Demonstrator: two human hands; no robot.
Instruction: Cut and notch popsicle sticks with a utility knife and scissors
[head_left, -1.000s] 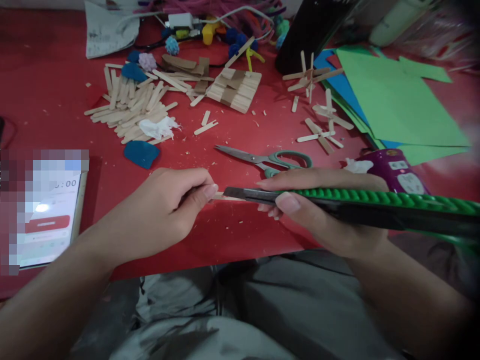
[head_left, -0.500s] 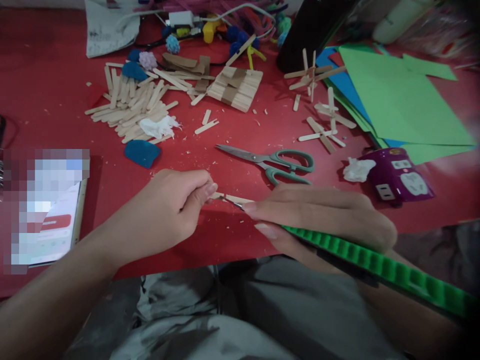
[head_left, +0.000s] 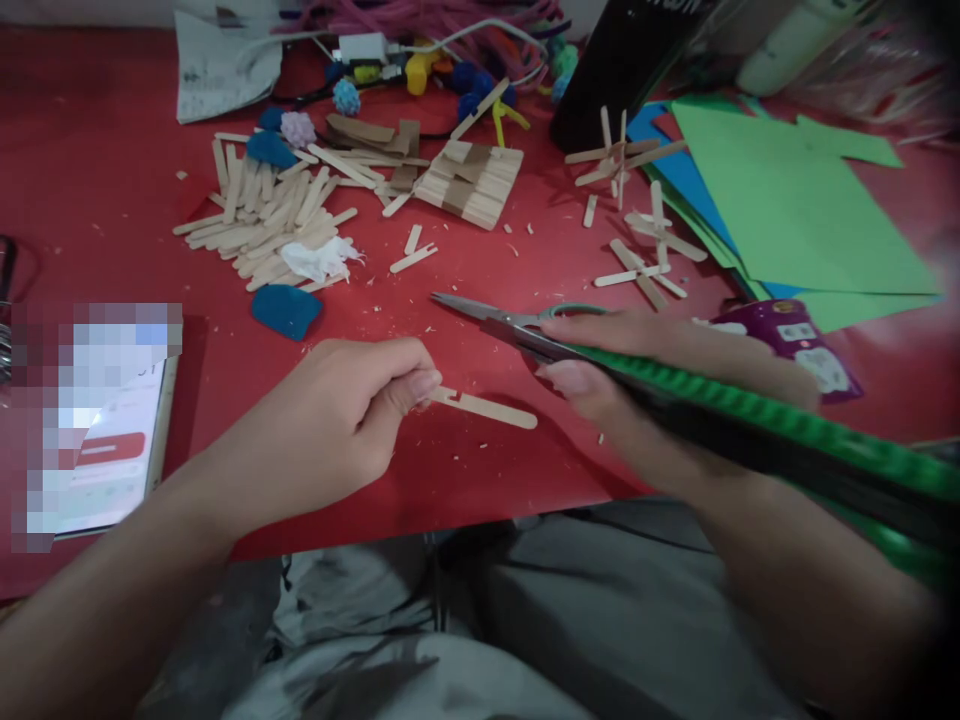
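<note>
My left hand [head_left: 367, 400] is closed, pinching one end of a popsicle stick [head_left: 495, 409]. A small notch shows in the stick's upper edge near my fingertips, and its rounded free end points right. In my right hand [head_left: 675, 390] is a green and black utility knife [head_left: 720, 410], its blade pointing left and raised off the stick. Behind that blade lie scissors [head_left: 480, 312] with grey-green handles, partly hidden by the knife and my right fingers.
A pile of popsicle sticks [head_left: 262, 215] and a banded bundle [head_left: 480, 180] lie at the back. Crossed stick pieces [head_left: 637, 270], green paper [head_left: 810, 210] and a purple socket adapter [head_left: 806, 345] are on the right. A phone [head_left: 120, 430] lies left; a dark bottle [head_left: 615, 70] stands behind.
My right hand has lifted the knife away from the stick, up and to the right, uncovering the stick's notch and free end. My left hand has kept its hold.
</note>
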